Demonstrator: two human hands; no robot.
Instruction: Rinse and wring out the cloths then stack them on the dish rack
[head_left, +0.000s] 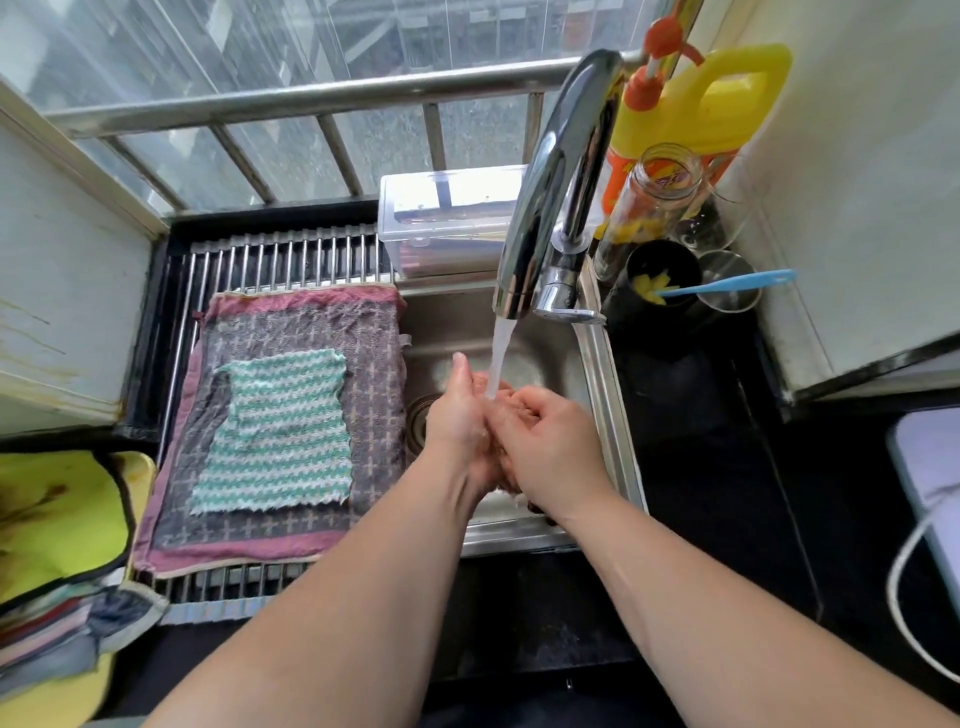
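As both forearms reach in from the bottom edge, the hands meet over the sink (602, 395), bunching a wet pink cloth (511, 397) between them. L hand (457, 421): fingers mostly straight, pointing up, palm pressed to the cloth. R hand (550, 441): fingers curled round the cloth from the other side. Water (501, 348) falls onto the cloth right btwn the hands. Yellow-green cloth (57, 519) lies on a pile at the near left. White cable (904, 561) on the black bench (701, 493), right. Dish rack (291, 260) sits left of the sink; purple cloth (374, 415) is spread flat on it, w/ a teal-white striped cloth (280, 436) flat on top. Chrome tap (550, 171) arches over the sink. Clear plastic box (447, 218) sits behind the rack's right end. Glass jar (654, 208) and yellow bottle (701, 109) stand far right, by the window.
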